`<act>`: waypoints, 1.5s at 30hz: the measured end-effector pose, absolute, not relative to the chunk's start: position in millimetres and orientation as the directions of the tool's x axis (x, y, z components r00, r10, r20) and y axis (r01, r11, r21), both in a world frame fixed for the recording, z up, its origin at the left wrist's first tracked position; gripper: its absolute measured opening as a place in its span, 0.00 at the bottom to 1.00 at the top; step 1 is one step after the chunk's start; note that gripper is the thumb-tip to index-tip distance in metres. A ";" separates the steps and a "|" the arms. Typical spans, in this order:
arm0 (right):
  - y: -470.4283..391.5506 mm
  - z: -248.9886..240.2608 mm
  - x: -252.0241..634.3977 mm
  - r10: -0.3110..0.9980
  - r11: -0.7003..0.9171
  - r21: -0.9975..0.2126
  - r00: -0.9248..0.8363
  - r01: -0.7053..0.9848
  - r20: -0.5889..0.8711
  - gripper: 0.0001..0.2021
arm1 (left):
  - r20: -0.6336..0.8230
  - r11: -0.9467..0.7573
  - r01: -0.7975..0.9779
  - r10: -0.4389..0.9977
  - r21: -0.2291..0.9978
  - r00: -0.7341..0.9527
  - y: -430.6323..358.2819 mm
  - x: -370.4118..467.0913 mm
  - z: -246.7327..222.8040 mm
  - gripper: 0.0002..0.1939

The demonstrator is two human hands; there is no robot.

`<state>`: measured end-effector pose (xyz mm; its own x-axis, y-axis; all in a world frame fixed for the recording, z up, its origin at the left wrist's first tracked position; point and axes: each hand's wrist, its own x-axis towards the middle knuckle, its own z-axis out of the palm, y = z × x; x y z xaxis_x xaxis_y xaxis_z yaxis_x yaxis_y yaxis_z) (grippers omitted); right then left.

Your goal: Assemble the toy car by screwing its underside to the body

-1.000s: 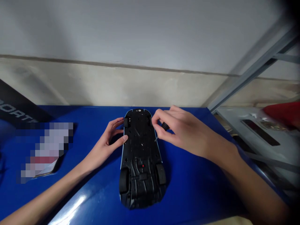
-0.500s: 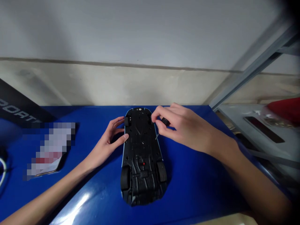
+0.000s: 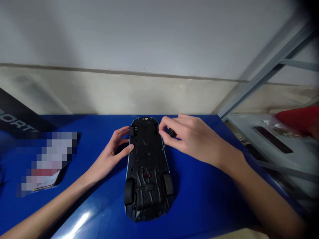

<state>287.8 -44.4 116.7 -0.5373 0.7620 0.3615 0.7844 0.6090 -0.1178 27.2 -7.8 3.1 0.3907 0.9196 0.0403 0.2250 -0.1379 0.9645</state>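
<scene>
A toy car (image 3: 147,159) lies upside down on the blue table, its black underside and wheels facing up and a thin light-blue edge showing along its sides. My left hand (image 3: 117,144) steadies it from the left, thumb on the underside's edge and fingers along the side near the far wheel. In my right hand (image 3: 184,132), over the car's far right side, a small screwdriver with a ridged black handle (image 3: 171,132) is pinched between thumb and fingers. Its thin metal shaft (image 3: 163,147) shows below the thumb by the car's right edge. Where the tip sits is unclear.
A blurred-out flat object (image 3: 48,166) lies on the table (image 3: 99,205) to the left. Behind it stands a dark box (image 3: 17,116) with lettering. On the right are a grey metal rack (image 3: 264,73), a dark strip on its shelf (image 3: 272,139) and something red (image 3: 299,119).
The whole view has shifted slightly, so everything sits a little lower and further left. Both hands keep their places at the car, and the screwdriver stays in my right fingers.
</scene>
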 end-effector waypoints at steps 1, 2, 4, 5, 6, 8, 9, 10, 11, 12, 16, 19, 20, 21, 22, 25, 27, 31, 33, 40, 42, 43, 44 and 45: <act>-44.5 117.2 288.1 0.754 0.624 -0.124 -0.553 0.772 0.355 0.07 | 0.038 -0.135 0.223 0.920 0.965 0.391 -7.9 27.1 3.3 0.30; -44.6 117.5 288.2 0.742 0.642 -0.134 -0.569 0.755 0.355 0.07 | 0.037 -0.133 0.220 0.919 0.967 0.392 -8.0 27.0 3.6 0.30; -45.0 117.9 287.8 0.735 0.648 -0.133 -0.569 0.750 0.369 0.07 | 0.040 -0.132 0.209 0.918 0.969 0.393 -8.1 26.8 3.9 0.30; -45.4 118.1 287.4 0.743 0.632 -0.122 -0.554 0.765 0.374 0.06 | 0.042 -0.133 0.206 0.918 0.969 0.394 -8.1 26.8 4.1 0.29; -45.9 118.2 286.9 0.752 0.618 -0.109 -0.544 0.779 0.373 0.07 | 0.042 -0.133 0.206 0.918 0.969 0.394 -8.1 26.8 4.2 0.29; -47.0 118.8 285.9 0.750 0.621 -0.101 -0.552 0.777 0.365 0.08 | 0.039 -0.132 0.212 0.918 0.968 0.394 -7.9 26.7 4.1 0.29; -47.7 119.1 285.6 0.744 0.633 -0.107 -0.564 0.767 0.359 0.07 | 0.038 -0.132 0.214 0.918 0.968 0.394 -7.8 26.7 4.0 0.29; -48.3 119.4 285.4 0.737 0.644 -0.113 -0.573 0.757 0.358 0.07 | 0.039 -0.134 0.216 0.918 0.967 0.395 -7.6 26.7 3.9 0.29; -48.7 119.7 285.4 0.739 0.640 -0.112 -0.569 0.760 0.360 0.08 | 0.041 -0.137 0.217 0.917 0.967 0.396 -7.5 26.7 3.8 0.29; -49.1 119.9 285.5 0.750 0.622 -0.102 -0.553 0.777 0.362 0.07 | 0.044 -0.141 0.219 0.917 0.966 0.397 -7.4 26.7 3.6 0.29; -49.1 119.6 285.8 0.764 0.604 -0.085 -0.545 0.792 0.346 0.08 | 0.047 -0.146 0.220 0.914 0.964 0.402 -7.3 26.9 3.6 0.29; -49.0 118.9 285.9 0.761 0.603 -0.098 -0.534 0.792 0.367 0.07 | 0.042 -0.138 0.214 0.916 0.967 0.400 -7.4 26.8 4.1 0.29; -49.0 118.7 286.0 0.774 0.580 -0.091 -0.513 0.810 0.370 0.06 | 0.040 -0.136 0.216 0.917 0.967 0.396 -7.4 26.7 4.3 0.29; -49.0 118.7 286.2 0.785 0.564 -0.087 -0.501 0.821 0.363 0.07 | 0.037 -0.134 0.220 0.919 0.966 0.393 -7.5 26.6 4.4 0.29; -49.1 118.8 286.4 0.787 0.565 -0.090 -0.503 0.820 0.357 0.07 | 0.034 -0.131 0.223 0.919 0.966 0.392 -7.5 26.4 4.5 0.29; -49.0 119.3 286.4 0.757 0.625 -0.131 -0.556 0.769 0.344 0.07 | 0.035 -0.130 0.216 0.918 0.968 0.396 -7.9 26.3 4.2 0.29; -48.9 119.8 285.7 0.766 0.610 -0.128 -0.541 0.782 0.348 0.06 | 0.037 -0.131 0.211 0.917 0.969 0.398 -8.3 26.5 3.7 0.29; -49.5 121.3 284.4 0.792 0.581 -0.132 -0.521 0.803 0.319 0.07 | 0.043 -0.134 0.207 0.918 0.969 0.394 -8.9 27.3 2.7 0.28; -50.1 122.4 284.7 0.775 0.608 -0.150 -0.542 0.780 0.325 0.07 | 0.044 -0.135 0.204 0.916 0.970 0.398 -8.8 27.8 2.6 0.28; -50.9 125.1 286.4 0.772 0.617 -0.150 -0.558 0.772 0.304 0.07 | 0.053 -0.150 0.222 0.918 0.963 0.392 -9.8 28.2 4.4 0.28; -51.0 125.1 285.8 0.781 0.602 -0.145 -0.540 0.785 0.314 0.07 | 0.057 -0.156 0.223 0.917 0.962 0.395 -10.1 28.2 4.6 0.28; -51.1 125.1 285.6 0.794 0.582 -0.140 -0.523 0.801 0.311 0.08 | 0.060 -0.159 0.222 0.916 0.962 0.396 -10.0 28.2 4.6 0.28; -51.2 125.2 285.4 0.803 0.570 -0.141 -0.512 0.810 0.303 0.08 | 0.061 -0.161 0.222 0.916 0.962 0.398 -9.9 28.1 4.4 0.28; -51.3 125.2 285.4 0.806 0.568 -0.148 -0.510 0.810 0.301 0.08 | 0.062 -0.163 0.224 0.915 0.961 0.398 -9.8 28.0 4.2 0.28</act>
